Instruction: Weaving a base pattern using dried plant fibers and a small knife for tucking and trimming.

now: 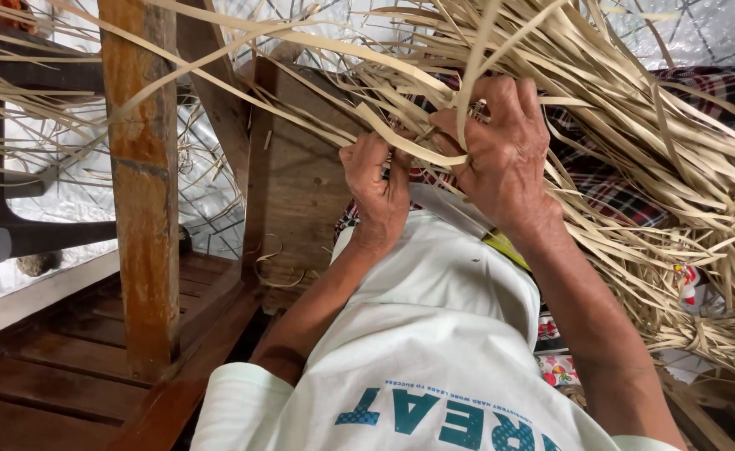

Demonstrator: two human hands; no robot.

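While the head view looks down over a white shirt (434, 334), both hands work a mass of pale flat leaf strips (634, 142). Landmark: wooden post (138, 184). Left hand (377, 188), right of the post, fingers curled shut, pinching strips. Right hand (505, 150), further from the post, clamped on one strip that loops across its knuckles. Bulk of the strips hangs loose on the far side from the post, over plaid cloth (618, 188). No woven section visible; looks early, most still unworked.
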